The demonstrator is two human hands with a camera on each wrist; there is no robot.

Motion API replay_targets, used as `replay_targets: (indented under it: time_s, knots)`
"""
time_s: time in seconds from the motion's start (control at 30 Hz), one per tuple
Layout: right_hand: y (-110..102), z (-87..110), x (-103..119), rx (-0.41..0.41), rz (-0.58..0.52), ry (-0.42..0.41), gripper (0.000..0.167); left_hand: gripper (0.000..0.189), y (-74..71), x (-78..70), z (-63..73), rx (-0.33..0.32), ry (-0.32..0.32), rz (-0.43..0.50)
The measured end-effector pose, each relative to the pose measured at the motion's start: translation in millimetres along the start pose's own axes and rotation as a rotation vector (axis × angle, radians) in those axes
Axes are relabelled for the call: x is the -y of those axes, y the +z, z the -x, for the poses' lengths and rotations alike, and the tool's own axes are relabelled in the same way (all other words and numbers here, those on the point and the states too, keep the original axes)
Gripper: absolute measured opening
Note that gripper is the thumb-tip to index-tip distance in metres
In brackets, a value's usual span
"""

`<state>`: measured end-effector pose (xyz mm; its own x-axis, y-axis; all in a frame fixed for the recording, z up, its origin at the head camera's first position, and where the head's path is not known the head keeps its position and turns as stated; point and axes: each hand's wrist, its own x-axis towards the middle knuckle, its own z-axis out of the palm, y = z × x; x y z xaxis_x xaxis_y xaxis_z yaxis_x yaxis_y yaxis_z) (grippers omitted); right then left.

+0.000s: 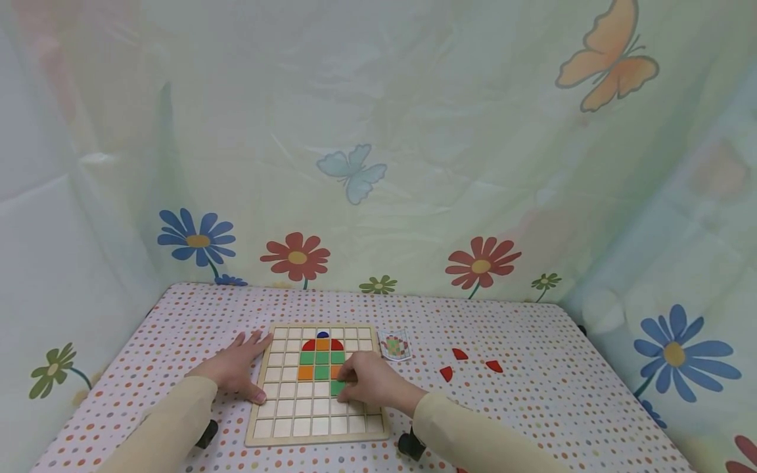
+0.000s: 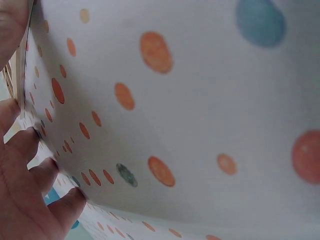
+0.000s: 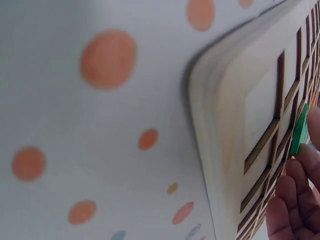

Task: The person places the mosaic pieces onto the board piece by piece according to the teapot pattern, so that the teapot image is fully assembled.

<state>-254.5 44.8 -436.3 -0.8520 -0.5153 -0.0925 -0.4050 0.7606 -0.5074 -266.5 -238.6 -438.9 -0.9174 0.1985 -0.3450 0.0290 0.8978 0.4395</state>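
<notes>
A wooden grid board (image 1: pixel 316 439) lies on the dotted table with coloured tiles in several cells: a blue half-round piece (image 1: pixel 322 335) on top, red quarter-rounds (image 1: pixel 308 345) beside an orange square, then green and orange squares below. My right hand (image 1: pixel 375 382) is over the board's right half and pinches a green square tile (image 3: pixel 300 131), which stands tilted in a cell in the right wrist view. My left hand (image 1: pixel 233 369) has its fingers spread along the board's left edge, thumb at the frame and fingertips (image 2: pixel 75 197) on the tablecloth.
A small pattern card (image 1: pixel 395 345) with a coloured picture lies at the board's right edge. Farther right are three loose red quarter-round tiles (image 1: pixel 459 354). Flower-printed curtains (image 1: pixel 378 249) enclose the table's back and sides.
</notes>
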Motion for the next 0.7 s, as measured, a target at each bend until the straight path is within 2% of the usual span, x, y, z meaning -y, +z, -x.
replay_targets:
  time_s: [0.2, 0.43, 0.7]
  knots:
    - [0.3, 1.5, 0.1, -0.031, -0.008, -0.015, 0.006, 0.126, 0.8, 1.4, -1.4, 0.004, -0.004, 0.004]
    - [-0.1, 3.5, 0.7, -0.065, -0.019, -0.026, 0.006, 0.122, -0.2, -1.4, 0.6, -0.007, -0.016, 0.000]
    - [0.8, 1.8, -2.3, -0.075, -0.006, -0.032, 0.004, 0.121, -0.5, -2.1, 1.7, -0.017, 0.004, -0.012]
